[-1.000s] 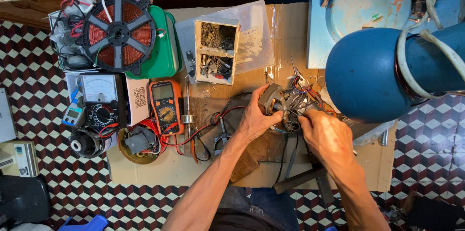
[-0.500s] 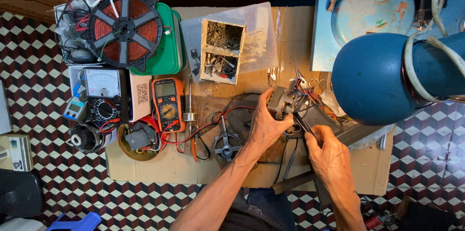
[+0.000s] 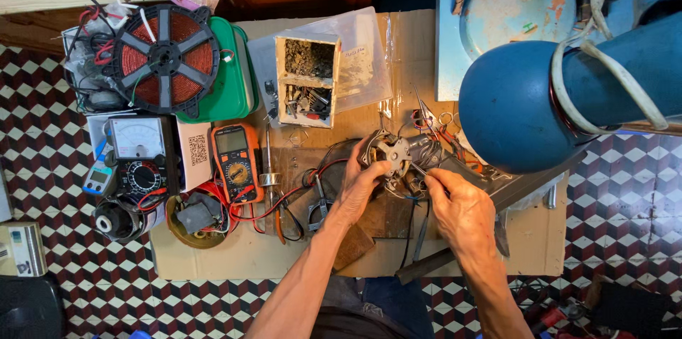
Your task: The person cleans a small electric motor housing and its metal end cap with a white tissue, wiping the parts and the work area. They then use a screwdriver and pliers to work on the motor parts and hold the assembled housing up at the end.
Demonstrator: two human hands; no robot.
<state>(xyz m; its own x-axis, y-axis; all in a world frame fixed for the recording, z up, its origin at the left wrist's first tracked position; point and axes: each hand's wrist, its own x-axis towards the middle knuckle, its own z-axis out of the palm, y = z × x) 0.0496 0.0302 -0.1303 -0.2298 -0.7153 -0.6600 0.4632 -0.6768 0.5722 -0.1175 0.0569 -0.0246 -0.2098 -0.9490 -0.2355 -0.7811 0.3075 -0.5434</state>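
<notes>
Since a second ago the motor (image 3: 393,154) has turned, its pale end plate now facing up, right of the orange meter (image 3: 235,161). The left hand (image 3: 362,186) grips its near edge; the right hand (image 3: 458,207) pinches a thin tool (image 3: 420,168) against it, so work has shifted to the plate.

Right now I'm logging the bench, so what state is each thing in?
Left hand: gripping the small motor from the side.
Right hand: holding a thin tool against the motor.
Small motor: uncased, wires loose, resting on the cardboard.
Orange multimeter: face up, leads attached, screen blank.
Analog meter: face up.
Parts box: open, two compartments filled.
Copper coil: lying flat.
</notes>
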